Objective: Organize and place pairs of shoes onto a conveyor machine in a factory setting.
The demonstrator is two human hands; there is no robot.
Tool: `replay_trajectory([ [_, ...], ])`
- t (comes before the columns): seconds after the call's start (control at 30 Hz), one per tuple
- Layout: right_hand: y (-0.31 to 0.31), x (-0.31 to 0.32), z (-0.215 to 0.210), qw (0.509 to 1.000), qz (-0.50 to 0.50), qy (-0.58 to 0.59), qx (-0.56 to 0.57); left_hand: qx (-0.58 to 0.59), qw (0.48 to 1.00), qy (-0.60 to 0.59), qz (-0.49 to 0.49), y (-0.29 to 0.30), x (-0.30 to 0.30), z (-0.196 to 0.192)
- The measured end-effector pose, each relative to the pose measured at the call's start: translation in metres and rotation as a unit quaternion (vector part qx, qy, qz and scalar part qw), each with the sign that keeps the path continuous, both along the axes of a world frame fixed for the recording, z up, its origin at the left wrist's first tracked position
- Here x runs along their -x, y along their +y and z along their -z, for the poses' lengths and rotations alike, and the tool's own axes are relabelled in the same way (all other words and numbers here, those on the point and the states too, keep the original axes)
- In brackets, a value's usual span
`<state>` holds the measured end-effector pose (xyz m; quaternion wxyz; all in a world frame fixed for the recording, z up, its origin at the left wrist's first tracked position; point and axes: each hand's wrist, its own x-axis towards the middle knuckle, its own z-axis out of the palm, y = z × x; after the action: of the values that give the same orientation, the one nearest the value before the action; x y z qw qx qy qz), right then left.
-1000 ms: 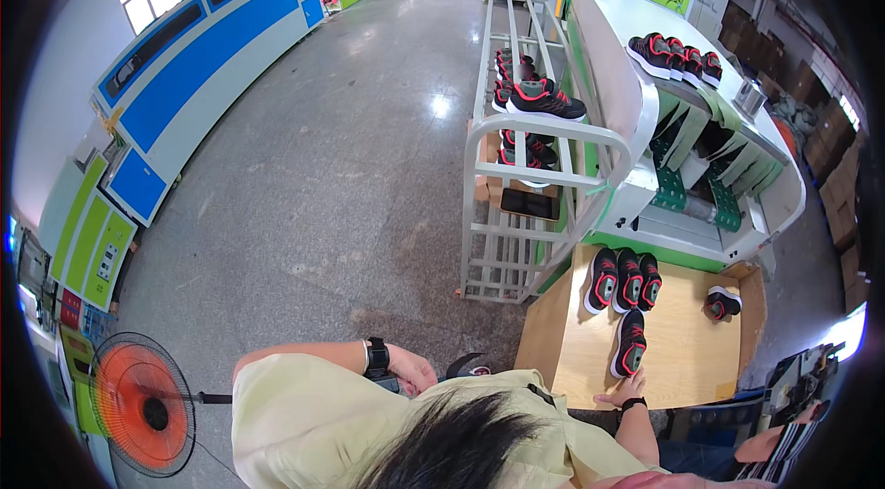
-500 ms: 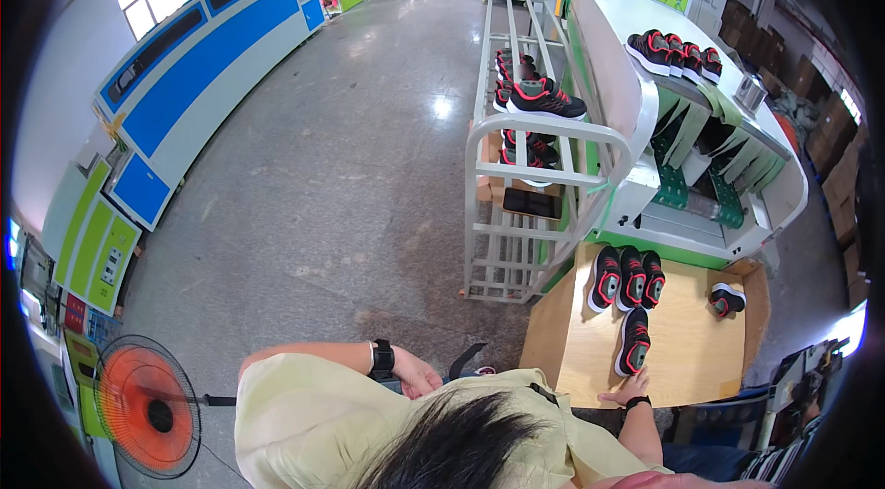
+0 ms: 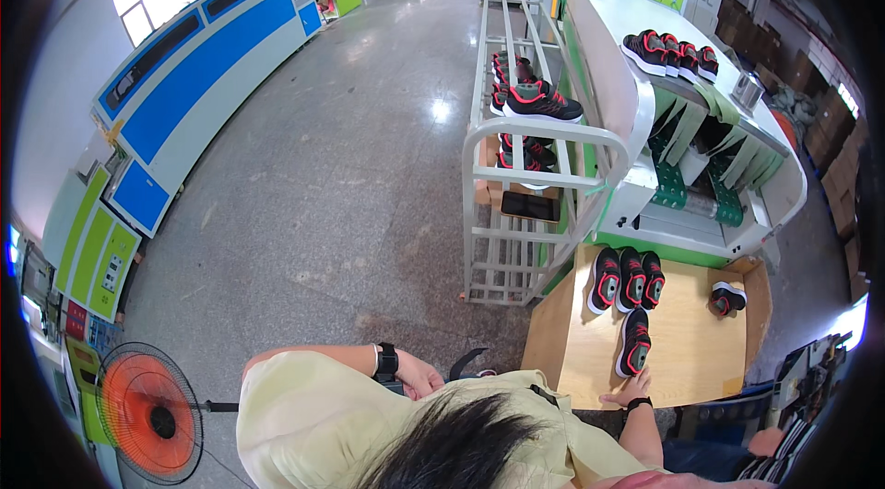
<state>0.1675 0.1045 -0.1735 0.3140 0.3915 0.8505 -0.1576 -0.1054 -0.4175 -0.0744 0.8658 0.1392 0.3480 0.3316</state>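
Firstly, right hand (image 3: 630, 388): fingers stretched out at the near edge of the wooden desk (image 3: 687, 351), tips close by the heel of one black-and-red shoe (image 3: 633, 344); contact cannot be told. Left hand (image 3: 419, 377): loosely curled before the body, left of the desk; whether it grips anything cannot be made out. Black wristband (image 3: 386, 360) above it.

Ahead of the right hand, past the single shoe: three matching shoes (image 3: 630, 275), side by side. Ahead and to its right: another shoe (image 3: 728, 298), set apart.

Forward of both hands, left of the desk: white metal rack (image 3: 553, 129), bearing similar shoes. Beyond the desk: white-and-green machine (image 3: 599, 19), four shoes (image 3: 648, 56) on top. Left of the left hand: orange fan (image 3: 146, 406).
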Motion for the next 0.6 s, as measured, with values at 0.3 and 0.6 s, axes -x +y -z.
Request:
replay_trajectory([
  [0.3, -0.001, 0.002, -0.002, 1.0, 0.023, 0.011, -0.001, -0.014, 0.996, 0.091, -0.015, 0.0, 0.004, 0.013],
  [0.6, -0.001, 0.003, -0.002, 1.0, 0.01, 0.002, -0.009, 0.04, 0.933, 0.217, -0.284, 0.018, 0.044, 0.02],
])
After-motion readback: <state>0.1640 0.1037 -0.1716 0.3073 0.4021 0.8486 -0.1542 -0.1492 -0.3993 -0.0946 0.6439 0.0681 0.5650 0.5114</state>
